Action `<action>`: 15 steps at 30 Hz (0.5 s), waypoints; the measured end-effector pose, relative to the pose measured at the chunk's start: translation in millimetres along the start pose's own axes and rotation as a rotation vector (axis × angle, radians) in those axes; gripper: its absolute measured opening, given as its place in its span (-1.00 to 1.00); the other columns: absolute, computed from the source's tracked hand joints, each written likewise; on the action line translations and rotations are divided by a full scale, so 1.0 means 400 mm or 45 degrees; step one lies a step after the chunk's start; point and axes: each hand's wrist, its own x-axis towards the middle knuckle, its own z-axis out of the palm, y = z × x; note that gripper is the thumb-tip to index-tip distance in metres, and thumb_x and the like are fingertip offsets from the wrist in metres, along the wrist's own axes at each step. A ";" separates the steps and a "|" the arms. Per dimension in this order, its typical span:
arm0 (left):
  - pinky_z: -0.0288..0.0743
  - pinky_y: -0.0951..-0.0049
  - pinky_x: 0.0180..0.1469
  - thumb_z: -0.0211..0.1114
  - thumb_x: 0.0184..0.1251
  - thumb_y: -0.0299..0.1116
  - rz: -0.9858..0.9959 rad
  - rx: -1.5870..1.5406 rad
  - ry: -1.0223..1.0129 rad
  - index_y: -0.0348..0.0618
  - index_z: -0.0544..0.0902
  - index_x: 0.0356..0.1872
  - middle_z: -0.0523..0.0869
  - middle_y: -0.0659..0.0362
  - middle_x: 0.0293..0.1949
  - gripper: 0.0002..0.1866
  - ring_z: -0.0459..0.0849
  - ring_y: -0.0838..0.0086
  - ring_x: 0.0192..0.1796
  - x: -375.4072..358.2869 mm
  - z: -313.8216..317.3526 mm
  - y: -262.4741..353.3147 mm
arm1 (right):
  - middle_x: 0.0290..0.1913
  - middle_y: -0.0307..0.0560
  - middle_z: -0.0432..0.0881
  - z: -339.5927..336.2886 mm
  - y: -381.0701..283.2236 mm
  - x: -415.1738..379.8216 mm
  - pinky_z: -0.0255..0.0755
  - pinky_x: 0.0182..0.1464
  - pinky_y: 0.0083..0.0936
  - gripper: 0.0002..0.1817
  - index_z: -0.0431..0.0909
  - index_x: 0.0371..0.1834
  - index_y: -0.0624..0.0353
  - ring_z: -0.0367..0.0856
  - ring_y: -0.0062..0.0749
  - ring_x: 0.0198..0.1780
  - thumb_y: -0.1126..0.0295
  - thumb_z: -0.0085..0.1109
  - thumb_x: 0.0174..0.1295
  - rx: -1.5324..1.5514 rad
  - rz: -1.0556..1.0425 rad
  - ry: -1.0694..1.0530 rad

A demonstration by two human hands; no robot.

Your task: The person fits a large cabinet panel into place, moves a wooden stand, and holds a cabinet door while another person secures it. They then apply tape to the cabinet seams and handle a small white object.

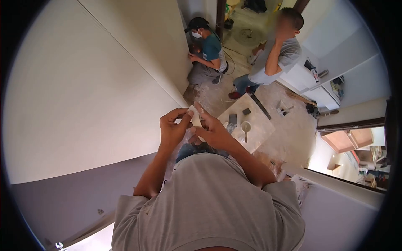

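Note:
Both hands meet in front of my body, close to the edge of a large pale panel [104, 88]. Between them is a small off-white, paper-like piece [195, 120]; what exactly it is I cannot tell. My left hand [172, 125] pinches its upper edge between thumb and fingers. Its other side is in my right hand [214, 130], fingers pointing up along it and thumb bent across below. Part of the piece is hidden behind the fingers.
A low pale board [261, 127] bears dark blocks [233, 120] and a round container [246, 125] with a handle-like stick. One person [211, 52] crouches by the panel's far end; another person [276, 58] stands beyond the board. White cabinets [310, 77] line the right side.

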 end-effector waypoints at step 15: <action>0.66 0.39 -0.08 0.37 0.38 -0.54 1.007 0.780 0.157 -0.23 0.73 -0.12 0.80 0.01 -0.20 -0.89 0.80 0.27 -0.18 0.095 -0.113 0.193 | -0.05 -0.11 0.74 0.019 -0.137 0.197 0.63 -0.08 -0.45 -0.59 0.55 0.35 -0.04 0.71 -0.27 -0.24 0.27 0.24 0.45 -1.128 -1.036 0.418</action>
